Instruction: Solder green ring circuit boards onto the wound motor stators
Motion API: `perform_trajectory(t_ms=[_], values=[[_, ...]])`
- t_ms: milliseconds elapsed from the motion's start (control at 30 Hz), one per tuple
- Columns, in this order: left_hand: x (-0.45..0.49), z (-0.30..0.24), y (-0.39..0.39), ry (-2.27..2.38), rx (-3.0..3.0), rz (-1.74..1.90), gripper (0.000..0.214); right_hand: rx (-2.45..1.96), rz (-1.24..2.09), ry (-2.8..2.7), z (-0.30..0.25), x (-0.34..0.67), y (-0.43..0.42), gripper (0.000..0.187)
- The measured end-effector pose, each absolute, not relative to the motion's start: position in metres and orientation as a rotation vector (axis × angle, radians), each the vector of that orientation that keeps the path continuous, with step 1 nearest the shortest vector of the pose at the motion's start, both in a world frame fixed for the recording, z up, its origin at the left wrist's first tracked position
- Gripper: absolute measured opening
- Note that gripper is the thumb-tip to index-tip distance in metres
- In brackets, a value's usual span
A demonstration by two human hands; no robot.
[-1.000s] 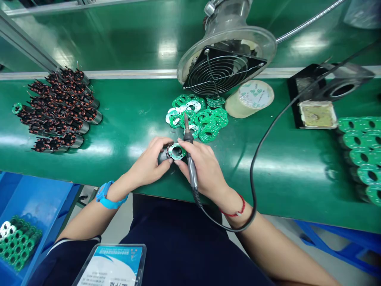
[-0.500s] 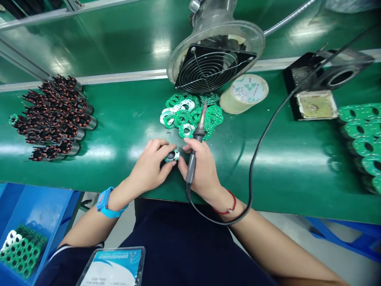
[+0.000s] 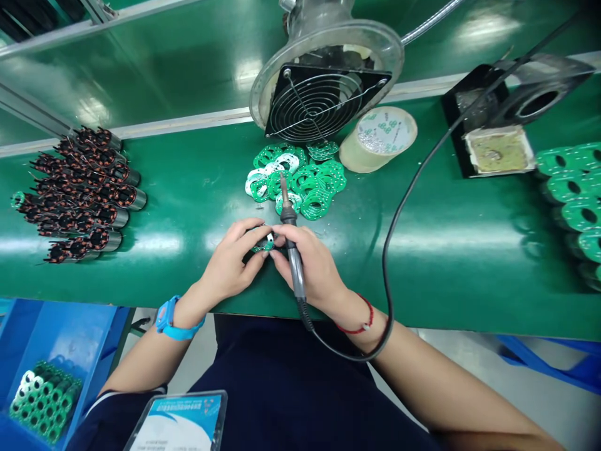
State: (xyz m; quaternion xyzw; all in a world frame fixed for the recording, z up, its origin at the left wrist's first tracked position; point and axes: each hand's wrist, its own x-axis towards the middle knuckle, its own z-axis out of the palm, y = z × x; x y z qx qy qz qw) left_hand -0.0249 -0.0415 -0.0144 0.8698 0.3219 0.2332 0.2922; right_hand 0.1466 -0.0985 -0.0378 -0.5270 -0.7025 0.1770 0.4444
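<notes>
Between the thumb and fingers of my left hand [image 3: 228, 263] is a ring-shaped green-and-white circuit board [image 3: 269, 242], partly covered by the fingers. What sits under the board is hidden. My right hand [image 3: 315, 263] is closed around the grey handle of a soldering iron [image 3: 295, 269], whose tip points up and away from me, over the loose boards. The thumb and a fingertip of that same hand meet the right edge of the held board. Just beyond both hands lies a heap of ring-shaped circuit boards [image 3: 323, 181], mostly green with a few white.
Wire-wound motor stators [image 3: 89, 194] lie stacked at left. A fume fan [image 3: 312, 109] overhangs the heap, beside a pale cylinder [image 3: 364, 150]. Rightward are an iron stand with a sponge [image 3: 500, 150] and rows of board-topped parts [image 3: 580, 216]. The iron's black cable [image 3: 392, 250] loops rightward.
The soldering iron has tilted left, its tip swinging leftward over the heap. My right hand has closed in on the held board, which is turned a little. The whole view has shifted slightly.
</notes>
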Motion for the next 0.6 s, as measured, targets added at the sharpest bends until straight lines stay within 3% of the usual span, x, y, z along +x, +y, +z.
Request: perform_trajectory(t_ms=[167, 333, 400, 533, 600], values=[[-0.023, -0.019, -0.036, 0.881, 2.251, 0.656, 0.039, -1.293, 0.390, -1.745, -0.039, 0.144, -0.098, 0.039], [-0.038, -0.014, -0.038, 0.935, 2.279, 0.489, 0.062, -1.431, 0.377, -1.832, -0.027, 0.149, -0.093, 0.050], [-0.047, -0.009, -0.041, 1.011, 2.309, 0.369, 0.054, -1.403, 0.457, -1.926, -0.021, 0.152, -0.088, 0.052], [-0.059, 0.001, -0.043, 1.109, 2.310, 0.140, 0.015, -1.286, 0.539, -2.027, -0.018, 0.155, -0.078, 0.045], [-0.060, 0.004, -0.039, 1.128, 2.308, 0.151, 0.011, -1.314, 0.474, -2.006, -0.023, 0.153, -0.076, 0.041]])
